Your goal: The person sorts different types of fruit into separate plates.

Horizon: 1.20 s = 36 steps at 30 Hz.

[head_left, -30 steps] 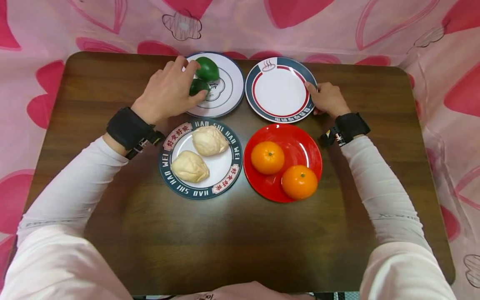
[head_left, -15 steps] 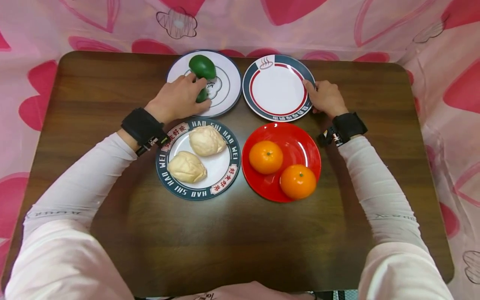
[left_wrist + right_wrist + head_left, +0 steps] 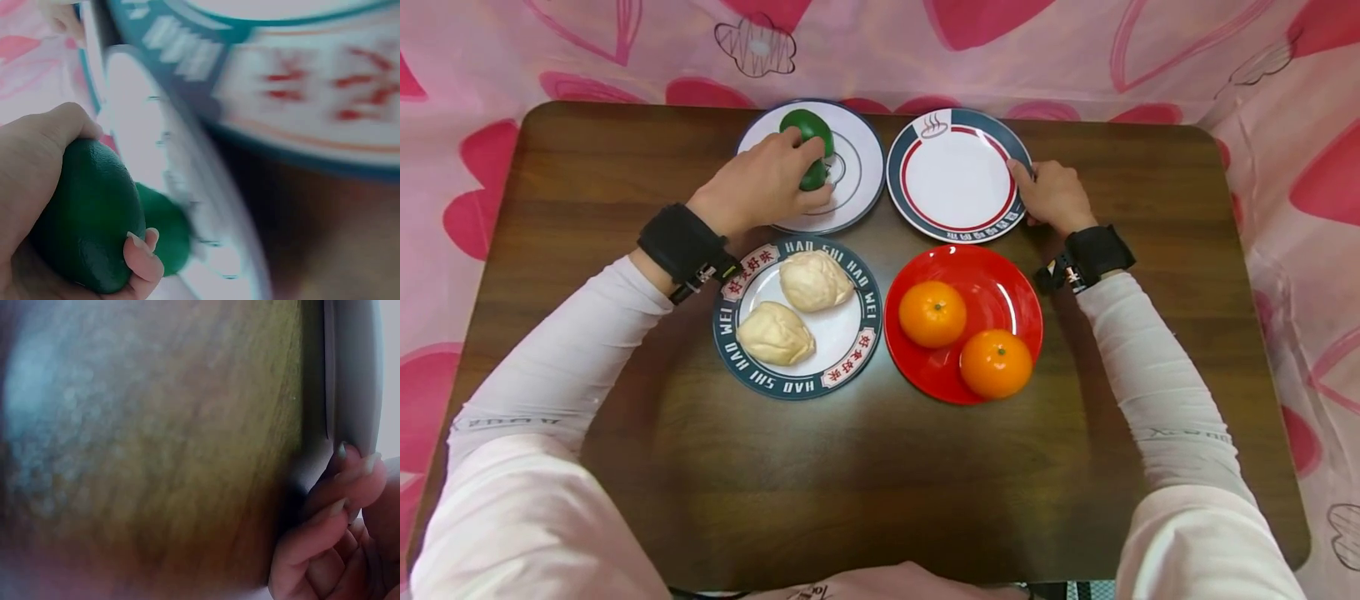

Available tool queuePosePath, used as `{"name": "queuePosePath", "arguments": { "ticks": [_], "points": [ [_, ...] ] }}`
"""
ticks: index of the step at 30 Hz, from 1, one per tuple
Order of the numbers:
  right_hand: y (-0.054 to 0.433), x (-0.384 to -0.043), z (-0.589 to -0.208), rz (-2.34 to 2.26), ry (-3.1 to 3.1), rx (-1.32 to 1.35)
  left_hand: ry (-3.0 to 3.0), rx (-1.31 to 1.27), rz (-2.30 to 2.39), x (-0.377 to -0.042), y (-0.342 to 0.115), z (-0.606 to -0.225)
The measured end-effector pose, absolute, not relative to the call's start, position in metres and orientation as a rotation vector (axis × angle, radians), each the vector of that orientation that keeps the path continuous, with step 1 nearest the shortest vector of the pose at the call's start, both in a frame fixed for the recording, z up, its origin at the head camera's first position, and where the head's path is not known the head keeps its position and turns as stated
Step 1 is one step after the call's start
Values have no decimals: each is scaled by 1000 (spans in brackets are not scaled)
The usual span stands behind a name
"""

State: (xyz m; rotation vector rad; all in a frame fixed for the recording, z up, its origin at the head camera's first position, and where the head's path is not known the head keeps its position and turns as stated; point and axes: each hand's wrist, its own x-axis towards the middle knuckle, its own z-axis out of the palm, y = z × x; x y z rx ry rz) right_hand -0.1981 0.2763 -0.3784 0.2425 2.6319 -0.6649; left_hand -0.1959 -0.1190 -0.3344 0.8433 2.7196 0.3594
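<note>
My left hand (image 3: 760,183) grips a dark green, egg-shaped avocado-like fruit (image 3: 94,212), with thumb and fingers curled round it. The held fruit is just over a white plate with a thin blue edge (image 3: 863,187). On that plate lies a second green avocado-like fruit (image 3: 811,125), partly hidden by the hand. Over to the right, my right hand (image 3: 1056,196) pinches the rim of a white plate with a dark blue border and red ring (image 3: 958,179). Its thumb lies on top, and in the right wrist view fingertips (image 3: 325,534) curl at the rim's underside.
Nearer to me, a blue-rimmed plate with lettering (image 3: 857,367) bears two cream-coloured bun-like lumps (image 3: 816,281). Beside it a red plate (image 3: 992,275) carries two oranges (image 3: 932,314). All stand close together on a dark wooden table (image 3: 880,492), with a pink curtain (image 3: 880,50) behind.
My left hand came down round the nearer green fruit, took hold of it and has now raised it slightly. The right hand has stayed on its plate's rim.
</note>
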Motion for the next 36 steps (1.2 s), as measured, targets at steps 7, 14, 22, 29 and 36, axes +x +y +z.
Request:
{"name": "queuePosePath", "arguments": {
  "ticks": [7,14,22,29,36],
  "points": [
    [277,-196,-377,-644,2630,270,2778,1013,358,-202,-89,-305],
    [272,-193,-377,-649,2610,305,2755,1128,403,-211,-44,-290],
    [261,-196,-378,-647,2610,302,2675,1158,311,-229,5,-297],
    [249,-204,-378,-636,2612,270,2599,1201,225,-234,34,-316],
    [243,-206,-377,-591,2647,238,2509,1266,217,-230,57,-334]
  ]
}}
